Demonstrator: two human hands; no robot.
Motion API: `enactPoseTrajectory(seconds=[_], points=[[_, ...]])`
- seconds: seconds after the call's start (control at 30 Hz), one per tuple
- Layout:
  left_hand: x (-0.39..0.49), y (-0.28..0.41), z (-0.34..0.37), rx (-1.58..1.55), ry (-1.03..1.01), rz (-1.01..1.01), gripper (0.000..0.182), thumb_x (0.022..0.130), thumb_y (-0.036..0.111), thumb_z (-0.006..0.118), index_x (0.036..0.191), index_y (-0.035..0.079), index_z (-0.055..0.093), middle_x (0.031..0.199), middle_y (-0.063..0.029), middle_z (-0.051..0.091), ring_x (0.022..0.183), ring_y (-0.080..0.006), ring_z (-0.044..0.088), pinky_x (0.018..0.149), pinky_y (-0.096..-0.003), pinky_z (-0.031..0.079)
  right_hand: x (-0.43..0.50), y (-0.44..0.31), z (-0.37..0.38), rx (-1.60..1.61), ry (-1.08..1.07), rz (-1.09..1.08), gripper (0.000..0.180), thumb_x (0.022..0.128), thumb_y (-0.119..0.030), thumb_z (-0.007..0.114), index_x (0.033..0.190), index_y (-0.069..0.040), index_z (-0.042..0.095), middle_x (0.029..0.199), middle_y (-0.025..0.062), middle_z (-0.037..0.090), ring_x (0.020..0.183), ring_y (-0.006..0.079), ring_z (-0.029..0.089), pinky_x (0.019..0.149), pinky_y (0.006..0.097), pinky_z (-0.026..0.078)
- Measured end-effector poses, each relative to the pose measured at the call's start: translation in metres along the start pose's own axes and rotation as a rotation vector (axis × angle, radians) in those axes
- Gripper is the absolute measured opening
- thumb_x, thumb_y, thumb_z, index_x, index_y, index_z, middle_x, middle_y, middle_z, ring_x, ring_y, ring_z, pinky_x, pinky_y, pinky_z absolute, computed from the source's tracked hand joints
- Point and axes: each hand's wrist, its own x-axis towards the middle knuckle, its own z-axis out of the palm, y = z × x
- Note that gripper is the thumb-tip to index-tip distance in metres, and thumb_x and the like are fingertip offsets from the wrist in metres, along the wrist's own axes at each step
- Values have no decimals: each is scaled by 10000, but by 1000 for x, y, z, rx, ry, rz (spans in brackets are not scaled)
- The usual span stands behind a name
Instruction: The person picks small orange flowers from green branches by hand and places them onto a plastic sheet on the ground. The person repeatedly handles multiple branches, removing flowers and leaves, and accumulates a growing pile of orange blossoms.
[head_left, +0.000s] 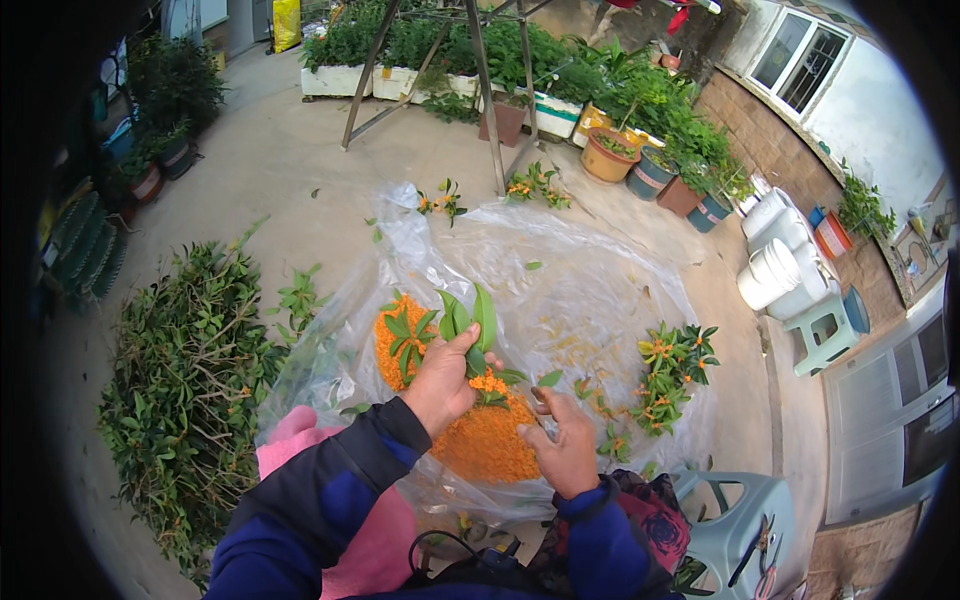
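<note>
My left hand (442, 375) grips a leafy sprig (484, 319) with large green leaves upright above the thumb. A cluster of small orange flowers (489, 384), probably osmanthus, shows beside that hand. To its right is my right hand (566, 442), thumb and forefinger apart, with nothing visible between them. Beneath both hands a heap of loose orange blossoms (487, 450) lies on a clear plastic sheet (600, 270). My left forearm and hand hide part of the heap. A small leafy twig (409, 341) rests on its far left part.
Cut branches (187, 390) are piled on the concrete at left. Flowering sprigs (667, 375) lie on the sheet's right side. A plastic stool (739, 517) near my right side carries pruning shears (769, 562). Metal frame legs (487, 97) and potted plants (611, 154) stand beyond the sheet.
</note>
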Motion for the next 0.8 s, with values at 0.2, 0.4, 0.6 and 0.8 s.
enactPoseTrajectory(seconds=[0.2, 0.4, 0.6, 0.8], points=[[-3, -9, 0, -20, -18, -30, 105, 1002, 134, 593, 1019, 37, 558, 826, -70, 599, 690, -201, 607, 662, -408, 556, 15, -30, 11, -299, 57, -199, 385, 783, -93, 732, 1152, -23, 647, 1032, 181, 670, 840, 381, 665, 735, 419, 533], [-1, -8, -5, -16, -85, -67, 138, 976, 158, 633, 1025, 42, 577, 878, -77, 625, 710, -211, 608, 675, -398, 537, 16, -14, 23, 142, 19, 46, 134, 858, -32, 652, 983, -1, 688, 804, 97, 640, 645, 271, 637, 628, 373, 515], [-7, -3, 0, -49, -159, -74, 284, 990, 287, 628, 1139, 45, 604, 1029, -82, 656, 809, -205, 622, 839, -411, 544, 8, -10, 23, 913, -65, 661, 116, 939, -44, 597, 948, 36, 680, 805, 43, 627, 658, 127, 612, 615, 301, 519], [-9, -7, 5, -48, -178, -50, 273, 977, 318, 658, 1077, 70, 605, 901, -45, 629, 792, -189, 593, 748, -375, 514, 5, -7, 27, 965, -121, 664, 198, 926, -33, 605, 1091, 57, 670, 968, 80, 679, 789, 140, 650, 746, 288, 527]])
